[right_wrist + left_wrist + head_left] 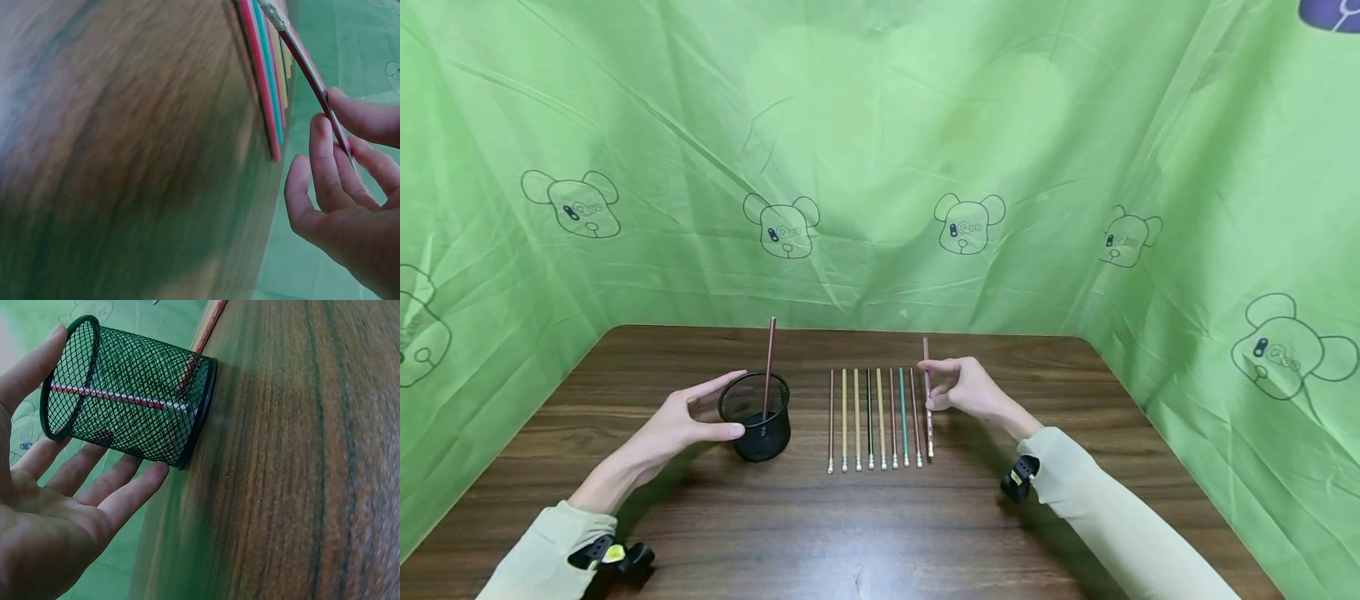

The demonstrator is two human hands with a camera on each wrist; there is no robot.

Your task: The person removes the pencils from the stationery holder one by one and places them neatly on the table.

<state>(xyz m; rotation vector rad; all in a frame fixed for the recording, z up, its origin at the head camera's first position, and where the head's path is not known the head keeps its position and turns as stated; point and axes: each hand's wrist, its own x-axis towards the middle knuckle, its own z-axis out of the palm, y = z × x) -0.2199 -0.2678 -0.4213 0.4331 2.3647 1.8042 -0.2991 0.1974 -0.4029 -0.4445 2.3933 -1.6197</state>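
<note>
A black mesh pencil cup (763,444) stands upright on the left part of the table, with one reddish pencil (771,350) leaning in it. My left hand (672,429) holds the cup from its left side, thumb and fingers spread about the rim and wall. On the right, my right hand (967,390) pinches a pink-red pencil (312,78) between thumb and fingers. In the right wrist view this pencil is raised off the table, its metal eraser end pointing away from the hand. Beside it lies a row of several pencils (882,425), eraser ends toward me.
The brown wood-grain table (865,533) carries everything. A green cloth (880,167) with bear-head drawings hangs behind it and along both sides. Each wrist wears a small black camera, such as the one on the right sleeve (1082,475).
</note>
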